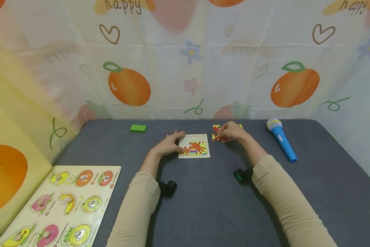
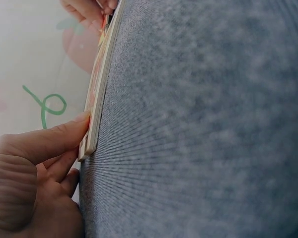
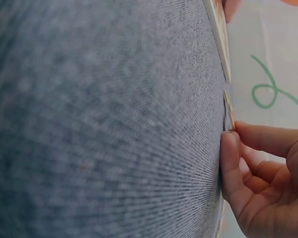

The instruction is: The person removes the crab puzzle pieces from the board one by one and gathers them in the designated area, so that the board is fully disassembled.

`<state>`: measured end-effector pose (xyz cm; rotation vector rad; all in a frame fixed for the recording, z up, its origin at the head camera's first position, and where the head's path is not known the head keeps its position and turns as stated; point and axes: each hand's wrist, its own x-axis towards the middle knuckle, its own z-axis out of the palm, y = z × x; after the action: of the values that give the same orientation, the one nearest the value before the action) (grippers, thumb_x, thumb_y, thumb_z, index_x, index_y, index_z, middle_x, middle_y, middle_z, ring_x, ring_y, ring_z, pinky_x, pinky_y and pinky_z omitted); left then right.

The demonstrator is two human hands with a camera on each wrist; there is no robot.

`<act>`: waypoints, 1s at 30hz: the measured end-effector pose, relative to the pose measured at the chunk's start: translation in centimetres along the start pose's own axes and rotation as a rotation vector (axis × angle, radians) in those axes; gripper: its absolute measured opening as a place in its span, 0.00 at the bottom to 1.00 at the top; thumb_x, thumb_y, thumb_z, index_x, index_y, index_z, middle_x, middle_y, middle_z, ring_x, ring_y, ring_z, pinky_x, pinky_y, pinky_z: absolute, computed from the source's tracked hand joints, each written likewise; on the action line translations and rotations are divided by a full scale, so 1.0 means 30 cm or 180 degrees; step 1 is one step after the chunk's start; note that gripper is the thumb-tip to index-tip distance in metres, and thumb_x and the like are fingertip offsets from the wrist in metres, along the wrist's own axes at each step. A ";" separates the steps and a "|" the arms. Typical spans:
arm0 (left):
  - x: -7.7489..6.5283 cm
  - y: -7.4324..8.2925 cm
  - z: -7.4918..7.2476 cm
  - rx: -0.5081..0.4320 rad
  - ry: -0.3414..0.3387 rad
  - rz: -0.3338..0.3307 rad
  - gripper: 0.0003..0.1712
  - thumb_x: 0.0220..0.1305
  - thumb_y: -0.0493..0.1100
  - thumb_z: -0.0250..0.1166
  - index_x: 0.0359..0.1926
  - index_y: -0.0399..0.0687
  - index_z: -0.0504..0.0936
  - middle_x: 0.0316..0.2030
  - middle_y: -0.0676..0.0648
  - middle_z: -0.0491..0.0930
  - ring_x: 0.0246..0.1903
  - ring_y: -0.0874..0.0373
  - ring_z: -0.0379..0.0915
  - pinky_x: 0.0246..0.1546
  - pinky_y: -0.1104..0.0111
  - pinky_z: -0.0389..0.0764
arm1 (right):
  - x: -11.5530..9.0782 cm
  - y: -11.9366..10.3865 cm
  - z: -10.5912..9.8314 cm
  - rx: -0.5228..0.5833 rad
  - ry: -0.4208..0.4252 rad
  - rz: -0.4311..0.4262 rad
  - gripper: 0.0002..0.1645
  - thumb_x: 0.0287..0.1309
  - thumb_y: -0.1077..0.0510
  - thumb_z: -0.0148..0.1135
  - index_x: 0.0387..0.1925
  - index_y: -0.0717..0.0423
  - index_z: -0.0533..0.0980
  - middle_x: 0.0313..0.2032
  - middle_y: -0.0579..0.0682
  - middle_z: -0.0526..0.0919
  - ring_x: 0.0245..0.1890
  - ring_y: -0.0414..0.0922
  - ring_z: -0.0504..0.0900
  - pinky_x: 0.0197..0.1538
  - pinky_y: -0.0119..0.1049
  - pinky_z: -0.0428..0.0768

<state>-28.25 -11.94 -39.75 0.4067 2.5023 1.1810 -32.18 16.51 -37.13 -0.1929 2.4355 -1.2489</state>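
Observation:
A square wooden jigsaw board point(image 1: 194, 156) with a red crab-like picture lies mid-table, pieces filling part of its frame. My left hand point(image 1: 169, 144) holds the board at its left side, thumb on the lower left and fingers by the upper left corner. In the left wrist view the thumb presses on the board's edge point(image 2: 93, 139). To the right, my right hand point(image 1: 231, 132) pinches a puzzle piece point(image 3: 229, 111) between thumb and finger, low at the tabletop. Another red and yellow piece point(image 1: 216, 128) lies just behind, and a further one point(image 1: 240, 126) is mostly hidden by the hand.
A green block point(image 1: 138, 128) lies at the back left. At the right is a blue toy microphone point(image 1: 283, 142). A fruit knob-puzzle board point(image 1: 80, 192) covers the front left corner. Printed cloth point(image 1: 203, 75) hangs behind the grey table point(image 1: 203, 206).

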 end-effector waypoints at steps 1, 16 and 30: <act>0.000 0.000 0.000 0.0001 0.0004 0.0000 0.47 0.60 0.38 0.67 0.77 0.51 0.55 0.80 0.45 0.44 0.80 0.47 0.23 0.77 0.39 0.28 | -0.001 -0.001 0.000 0.0002 0.0013 0.0012 0.18 0.64 0.66 0.58 0.51 0.77 0.76 0.30 0.49 0.81 0.24 0.36 0.78 0.34 0.28 0.85; -0.004 0.003 -0.001 0.0042 0.0000 0.0034 0.47 0.60 0.37 0.67 0.77 0.49 0.55 0.80 0.45 0.46 0.80 0.47 0.25 0.77 0.40 0.28 | -0.002 -0.010 0.003 -0.0142 0.0155 0.0162 0.15 0.64 0.65 0.60 0.46 0.74 0.79 0.25 0.46 0.81 0.22 0.34 0.79 0.33 0.28 0.85; -0.005 0.006 -0.001 0.0019 -0.0004 0.0043 0.47 0.60 0.37 0.67 0.77 0.48 0.55 0.80 0.45 0.46 0.80 0.46 0.25 0.77 0.39 0.28 | -0.003 -0.016 0.004 -0.0130 0.0296 0.0332 0.15 0.62 0.63 0.63 0.46 0.72 0.81 0.22 0.43 0.82 0.19 0.33 0.80 0.32 0.28 0.86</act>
<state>-28.10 -11.90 -39.55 0.4263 2.5064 1.1783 -32.06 16.15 -36.78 -0.0191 2.5163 -1.1883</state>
